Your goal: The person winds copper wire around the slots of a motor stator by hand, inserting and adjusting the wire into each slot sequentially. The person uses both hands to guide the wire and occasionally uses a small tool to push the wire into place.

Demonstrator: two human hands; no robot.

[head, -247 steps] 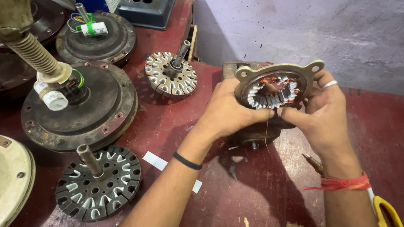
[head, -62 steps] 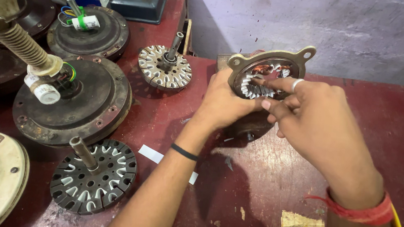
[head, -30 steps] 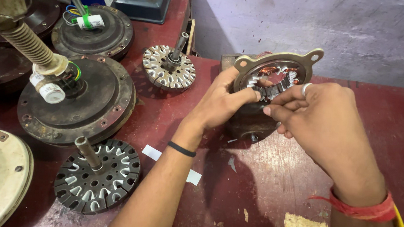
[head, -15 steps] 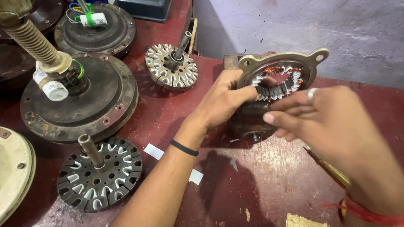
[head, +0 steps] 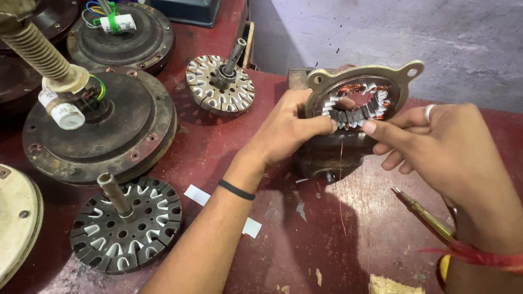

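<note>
Dark red worn surface (head: pixel 327 258), far edge: left hand (head: pixel 284 130) gripping round metal-framed stator with copper windings (head: pixel 358 105), tilted up; right hand (head: pixel 453 156) fingers (head: pixel 380 129) pinched at its laminated core.

A dark red workbench (head: pixel 353 247) carries 2 slotted rotor discs with shafts, one left of the left hand (head: pixel 220 83), one below-left (head: pixel 126 223). Round motor housings (head: pixel 98 125) sit further left; white paper scraps (head: pixel 195 194) lie beneath the left forearm.
</note>
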